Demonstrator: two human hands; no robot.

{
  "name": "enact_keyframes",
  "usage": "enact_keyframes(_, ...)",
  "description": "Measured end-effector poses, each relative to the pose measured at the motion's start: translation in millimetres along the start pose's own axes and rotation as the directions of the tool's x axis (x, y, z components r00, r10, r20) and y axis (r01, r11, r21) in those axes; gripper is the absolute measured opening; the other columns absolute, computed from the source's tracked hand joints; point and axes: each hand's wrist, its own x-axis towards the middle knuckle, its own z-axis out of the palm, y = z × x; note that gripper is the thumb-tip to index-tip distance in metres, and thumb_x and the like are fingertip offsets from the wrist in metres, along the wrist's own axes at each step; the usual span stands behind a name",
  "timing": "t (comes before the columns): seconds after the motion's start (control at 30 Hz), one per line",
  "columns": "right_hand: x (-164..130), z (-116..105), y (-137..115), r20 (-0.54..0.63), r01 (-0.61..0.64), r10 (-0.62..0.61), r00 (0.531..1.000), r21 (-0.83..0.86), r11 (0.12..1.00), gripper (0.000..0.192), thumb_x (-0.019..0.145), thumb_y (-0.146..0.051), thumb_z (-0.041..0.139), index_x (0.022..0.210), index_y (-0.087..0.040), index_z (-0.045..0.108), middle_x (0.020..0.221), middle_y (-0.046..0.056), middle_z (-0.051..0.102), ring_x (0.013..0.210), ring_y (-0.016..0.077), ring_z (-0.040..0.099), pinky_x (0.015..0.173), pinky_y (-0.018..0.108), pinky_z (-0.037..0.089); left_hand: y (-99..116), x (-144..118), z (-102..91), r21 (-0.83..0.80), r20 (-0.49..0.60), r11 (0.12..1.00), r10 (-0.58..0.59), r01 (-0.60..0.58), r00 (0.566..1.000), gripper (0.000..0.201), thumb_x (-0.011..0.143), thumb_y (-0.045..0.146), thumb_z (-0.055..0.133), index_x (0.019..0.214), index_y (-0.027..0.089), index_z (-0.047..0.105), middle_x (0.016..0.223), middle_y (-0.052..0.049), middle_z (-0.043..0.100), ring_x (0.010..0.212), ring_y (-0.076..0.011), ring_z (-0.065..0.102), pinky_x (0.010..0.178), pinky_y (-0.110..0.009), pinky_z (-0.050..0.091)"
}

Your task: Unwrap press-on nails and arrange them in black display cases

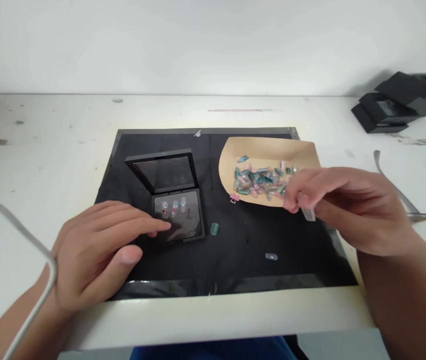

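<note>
A small pale nail tip is pinched between the fingers of the right hand, just in front of a tan paper tray heaped with coloured tips. The left hand lies flat and open, fingertips touching the open black display box (a few tips sit inside). All rests on a black mat over a scuffed white table against a plain white wall.

scuffed white table | black rectangular mat centre | stack of black boxes far right | metal tweezers right of mat
</note>
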Motion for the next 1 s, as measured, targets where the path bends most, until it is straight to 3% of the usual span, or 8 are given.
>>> enact_keyframes(0.23,-0.8,14.3,-2.8,-0.123,0.008,0.004,0.992,0.096,0.995,0.025,0.093,0.000,0.062,0.101,-0.022,0.070,0.084,-0.001,0.070,0.079,0.0124,0.071,0.076,0.030,0.061,0.8,1.5,0.6,-0.002,0.004,1.000,0.021,-0.021,1.000,0.034,0.103,0.039,0.040,0.110,0.025,0.070,0.090,-0.002,0.073,0.084,-0.0185,0.065,0.078,-0.033,0.046)
enact_keyframes(0.4,-4.9,23.5,-3.5,-0.154,-0.030,0.036,0.987,0.042,0.999,0.027,0.090,0.001,0.064,0.098,-0.023,0.074,0.086,0.001,0.077,0.078,0.0137,0.075,0.075,0.028,0.065,1.6,4.4,0.1,0.023,-0.012,0.999,0.047,-0.047,0.999,0.033,0.103,0.040,0.039,0.108,0.025,0.069,0.086,-0.001,0.073,0.078,-0.0170,0.067,0.075,-0.033,0.047)
enact_keyframes(0.5,-6.1,30.5,-2.1,-0.115,-0.027,0.022,0.993,-0.044,0.999,0.036,0.087,0.006,0.065,0.101,-0.025,0.077,0.089,0.000,0.080,0.076,0.0129,0.077,0.074,0.025,0.065,2.1,5.9,1.4,0.038,-0.064,0.999,0.033,-0.031,0.997,0.027,0.102,0.036,0.045,0.104,0.026,0.070,0.084,0.000,0.074,0.076,-0.0164,0.067,0.074,-0.033,0.047)
enact_keyframes(0.67,0.9,44.6,-8.0,-0.025,0.228,-0.253,0.967,-0.350,0.908,0.039,0.079,0.004,0.073,0.106,-0.024,0.076,0.092,0.002,0.081,0.075,0.0143,0.077,0.068,0.024,0.064,10.2,7.9,13.9,-0.016,-0.015,0.993,0.114,-0.115,0.993,0.054,0.105,0.058,0.032,0.102,0.022,0.072,0.084,-0.004,0.075,0.075,-0.0176,0.069,0.071,-0.033,0.050)
enact_keyframes(0.77,6.6,59.6,-17.4,0.075,0.320,-0.314,0.946,-0.352,0.879,0.033,0.082,0.001,0.072,0.106,-0.020,0.076,0.093,0.005,0.082,0.077,0.0159,0.078,0.066,0.026,0.065,20.0,9.7,24.9,0.012,-0.117,0.973,0.230,-0.230,0.966,0.056,0.096,0.068,0.049,0.111,0.019,0.070,0.093,-0.007,0.076,0.081,-0.0171,0.071,0.073,-0.031,0.055)
enact_keyframes(0.87,7.9,79.6,-20.6,0.109,0.335,-0.319,0.942,-0.199,0.921,0.027,0.085,0.000,0.070,0.106,-0.014,0.076,0.093,0.008,0.082,0.084,0.0166,0.079,0.072,0.025,0.066,29.2,11.8,30.0,0.035,-0.248,0.941,0.336,-0.338,0.909,0.050,0.085,0.045,0.079,0.120,0.013,0.064,0.090,-0.005,0.077,0.078,-0.0136,0.071,0.072,-0.026,0.058)
enact_keyframes(1.0,3.7,100.2,-10.7,0.070,0.283,-0.282,0.957,-0.007,0.959,0.023,0.085,0.001,0.071,0.104,-0.010,0.077,0.093,0.010,0.082,0.085,0.0157,0.079,0.075,0.023,0.064,35.0,13.7,25.1,0.029,-0.220,0.882,0.465,-0.471,0.857,0.016,0.088,0.018,0.075,0.103,0.015,0.071,0.081,-0.001,0.077,0.071,-0.0130,0.070,0.066,-0.026,0.060)
